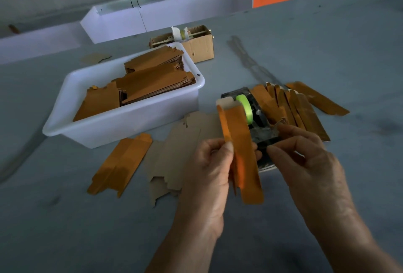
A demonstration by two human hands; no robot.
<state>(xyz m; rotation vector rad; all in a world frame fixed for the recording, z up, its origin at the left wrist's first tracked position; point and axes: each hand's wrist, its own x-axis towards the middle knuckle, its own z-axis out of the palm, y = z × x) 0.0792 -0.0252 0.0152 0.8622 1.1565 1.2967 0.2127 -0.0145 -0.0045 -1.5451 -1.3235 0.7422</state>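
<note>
My left hand (209, 163) grips a long folded orange carton (242, 146), held upright and tilted above the table. Its open top flap shows pale cardboard. My right hand (305, 159) is at the front of a dark tape dispenser (259, 126) with a green tape roll (245, 107), thumb and forefinger pinched together at the cutter; whether tape is between them I cannot tell. The dispenser stands just behind the carton.
A white plastic tub (130, 118) at left holds stacks of flat orange cartons. Flat cartons (122, 163) and plain brown cardboard blanks (174, 152) lie on the grey table in front of it. Folded cartons (305, 107) are piled right of the dispenser. A small brown box (200, 48) stands behind.
</note>
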